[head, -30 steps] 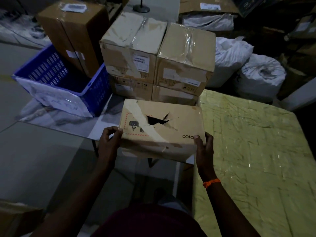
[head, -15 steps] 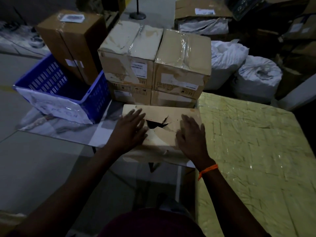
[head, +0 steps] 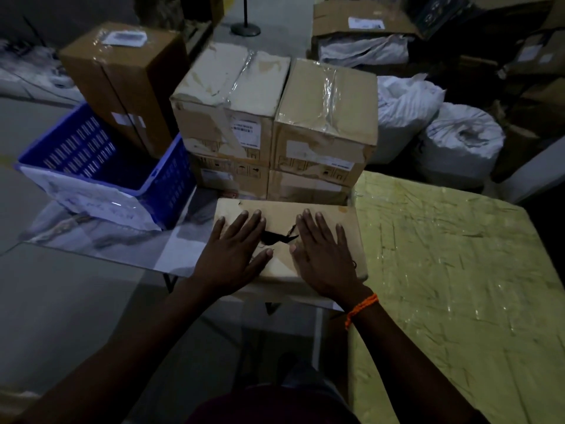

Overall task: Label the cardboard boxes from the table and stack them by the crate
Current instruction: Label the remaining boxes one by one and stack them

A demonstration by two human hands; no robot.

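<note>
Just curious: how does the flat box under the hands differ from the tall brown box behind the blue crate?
The flat box lies low, broad face up; the tall brown box stands upright. The flat box's top is torn; the tall brown box's top looks whole and bears a label. The left hand and right hand press the flat box, not the tall one. Both are cardboard.
</note>
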